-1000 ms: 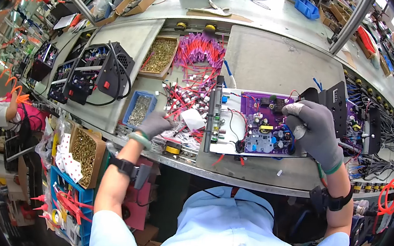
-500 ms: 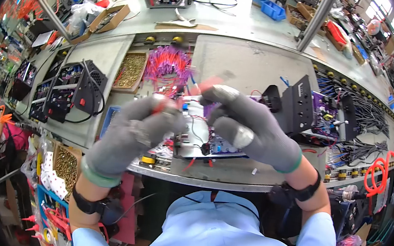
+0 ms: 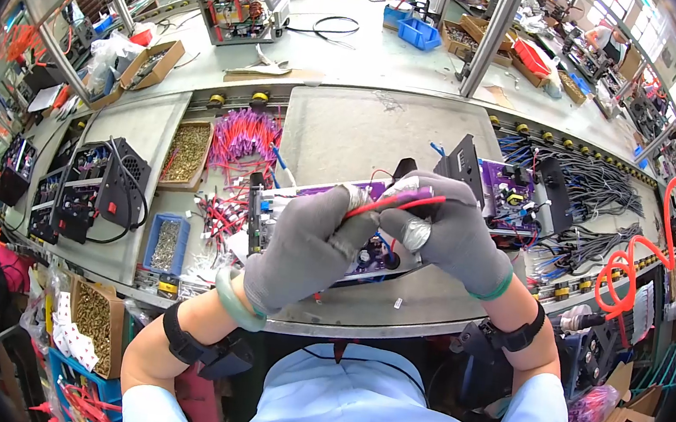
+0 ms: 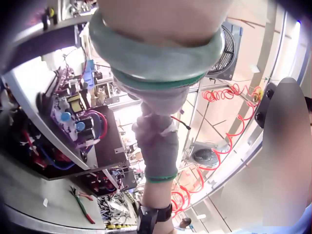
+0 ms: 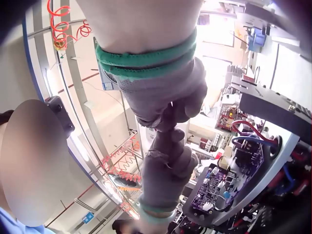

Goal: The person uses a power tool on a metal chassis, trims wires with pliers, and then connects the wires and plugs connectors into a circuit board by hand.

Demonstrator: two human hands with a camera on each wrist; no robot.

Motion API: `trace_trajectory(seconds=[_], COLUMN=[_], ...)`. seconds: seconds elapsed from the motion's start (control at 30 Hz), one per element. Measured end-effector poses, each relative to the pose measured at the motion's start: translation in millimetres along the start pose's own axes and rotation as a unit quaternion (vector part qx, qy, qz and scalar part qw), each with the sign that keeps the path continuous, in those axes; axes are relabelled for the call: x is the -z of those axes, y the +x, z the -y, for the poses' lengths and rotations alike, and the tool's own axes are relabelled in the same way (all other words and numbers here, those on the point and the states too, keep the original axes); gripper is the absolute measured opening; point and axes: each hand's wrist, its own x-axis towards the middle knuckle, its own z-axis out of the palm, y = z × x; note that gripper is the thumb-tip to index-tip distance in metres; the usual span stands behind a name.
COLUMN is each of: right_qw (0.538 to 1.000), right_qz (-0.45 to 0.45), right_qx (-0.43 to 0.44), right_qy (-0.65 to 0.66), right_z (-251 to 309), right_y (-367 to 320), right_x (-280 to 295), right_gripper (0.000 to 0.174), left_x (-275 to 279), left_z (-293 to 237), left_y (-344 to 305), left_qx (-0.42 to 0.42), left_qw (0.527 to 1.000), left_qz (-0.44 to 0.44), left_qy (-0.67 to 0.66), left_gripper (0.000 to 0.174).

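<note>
Both hands wear grey gloves with silvery tape on some fingertips, and they meet over an electronics unit. A red wire point(image 3: 431, 201) with a purple part beside it runs between them. My left hand point(image 3: 301, 244) pinches the wire near its left end. With curled fingers, my right hand point(image 3: 460, 237) grips it further right. Below them lies the unit, its purple circuit board point(image 3: 374, 258) partly hidden by the gloves. Its dark end panel point(image 3: 255, 210) stands left of the left hand. In the right wrist view the gloved fingertips come together, the wire hidden there.
A second unit with a purple board point(image 3: 502, 180) stands right, before black cables point(image 3: 607, 187). Left are a red and purple wire bundle point(image 3: 245, 135), a box of brass parts point(image 3: 188, 152), a blue bin point(image 3: 167, 243) and black units point(image 3: 94, 192). A coiled red hose point(image 3: 618, 280) hangs right.
My left hand has come from the loose wire pile to the unit, bringing a red wire. My right hand has left the board's right side to meet it. The head view has shifted.
</note>
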Motion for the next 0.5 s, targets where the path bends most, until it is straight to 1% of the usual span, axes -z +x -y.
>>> trace_trajectory(seconds=[0.03, 0.07, 0.1, 0.13, 0.17, 0.2, 0.23, 0.27, 0.3, 0.33, 0.37, 0.4, 0.43, 0.47, 0.5], right_qw=[0.991, 0.963, 0.949, 0.95, 0.955, 0.96, 0.983, 0.983, 0.999, 0.978, 0.953, 0.953, 0.925, 0.889, 0.87], right_qz=[0.051, 0.1, 0.088, 0.086, 0.082, 0.078, 0.064, 0.066, 0.036, 0.005, 0.047, 0.049, 0.08, 0.112, 0.139], right_qx=[-0.093, -0.185, -0.209, -0.21, -0.202, -0.194, -0.144, -0.144, -0.01, 0.125, 0.134, 0.133, 0.164, 0.196, 0.186], right_qy=[0.084, 0.168, 0.217, 0.216, 0.202, 0.187, 0.09, 0.089, -0.039, -0.166, -0.266, -0.266, -0.334, -0.4, -0.435], right_z=[1.7, 2.4, 1.8, 1.3, 0.7, -2.0, -19.6, -31.4, -41.0, -44.8, -41.5, -41.5, -41.5, -41.6, -39.4], right_y=[0.5, 0.6, -0.5, 1.3, 3.2, 4.4, 4.1, 5.0, 7.4, 10.2, 9.9, 8.8, 7.5, 7.3, 7.5], right_x=[5.2, 8.6, 6.4, 4.9, 2.9, 1.6, -3.1, -3.7, -1.8, -0.2, 0.0, -3.1, -8.2, -11.6, -12.2], right_gripper=[0.019, 0.018, 0.016, 0.016, 0.016, 0.015, 0.011, 0.011, 0.015, 0.02, 0.024, 0.024, 0.02, 0.017, 0.021], left_x=[-0.2, 0.4, 0.4, -1.3, -3.6, -5.3, 0.4, 5.0, 9.5, 12.0, 8.7, 11.2, 15.7, 19.1, 15.5], left_z=[-2.8, -7.4, -10.0, -8.0, -3.0, 3.1, 13.2, 19.0, 23.5, 26.0, 22.9, 18.8, 13.3, 9.8, 15.6], left_y=[-1.6, -2.5, -3.6, -5.0, -6.8, -7.7, -7.6, -6.4, -4.0, -1.4, 1.5, 4.6, 9.4, 15.8, 22.4], left_qx=[-0.002, -0.038, -0.073, -0.074, 0.014, 0.101, 0.139, 0.138, 0.164, 0.188, 0.142, 0.143, 0.097, 0.048, 0.064], left_qw=[1.0, 0.999, 0.997, 0.997, 0.996, 0.983, 0.982, 0.982, 0.976, 0.969, 0.978, 0.978, 0.994, 0.98, 0.971], left_qz=[0.001, 0.003, 0.005, 0.005, 0.015, 0.025, 0.057, 0.055, 0.049, 0.043, 0.018, 0.018, 0.043, 0.065, 0.076], left_qy=[-0.001, -0.016, -0.031, -0.032, -0.092, -0.15, -0.115, -0.117, -0.135, -0.152, -0.149, -0.15, 0.016, 0.181, 0.219], left_gripper=[0.016, 0.015, 0.014, 0.014, 0.015, 0.016, 0.024, 0.024, 0.028, 0.032, 0.04, 0.04, 0.042, 0.044, 0.047])
